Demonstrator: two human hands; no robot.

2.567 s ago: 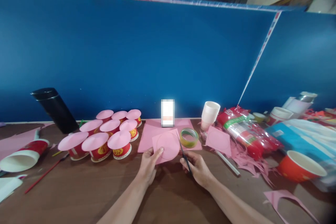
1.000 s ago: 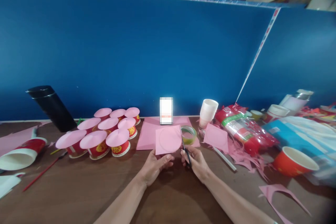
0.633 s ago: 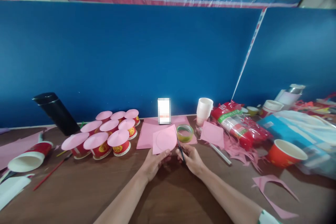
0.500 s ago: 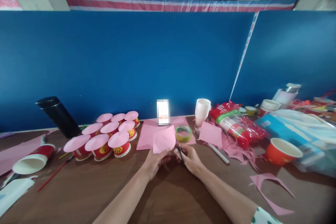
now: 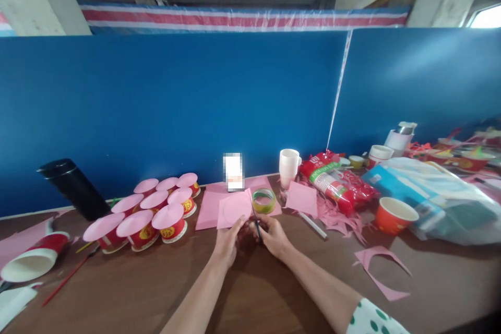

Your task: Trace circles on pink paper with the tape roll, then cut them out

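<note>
My left hand [image 5: 229,242] pinches the lower edge of a square of pink paper [image 5: 234,210] that has a circle drawn on it. In my right hand [image 5: 273,237] is a pair of dark scissors [image 5: 257,223], its blades pointing up at the right edge of the paper. Behind the paper lie larger pink sheets [image 5: 207,207] and a roll of green tape [image 5: 263,201]. To the left stand several red paper cups [image 5: 169,230], upside down, topped with pink paper discs [image 5: 167,215].
A black bottle [image 5: 76,188] stands at left near a tipped cup [image 5: 37,258]. At right are stacked white cups [image 5: 289,167], a red packet [image 5: 332,180], another pink square [image 5: 301,199], paper scraps [image 5: 381,271], an orange cup [image 5: 395,216] and a plastic bag [image 5: 438,198]. A blue partition [image 5: 219,94] borders the table.
The view has turned slightly right, so everything sits further left. My hands still hold the paper and scissors, with the blades at the paper's right edge.
</note>
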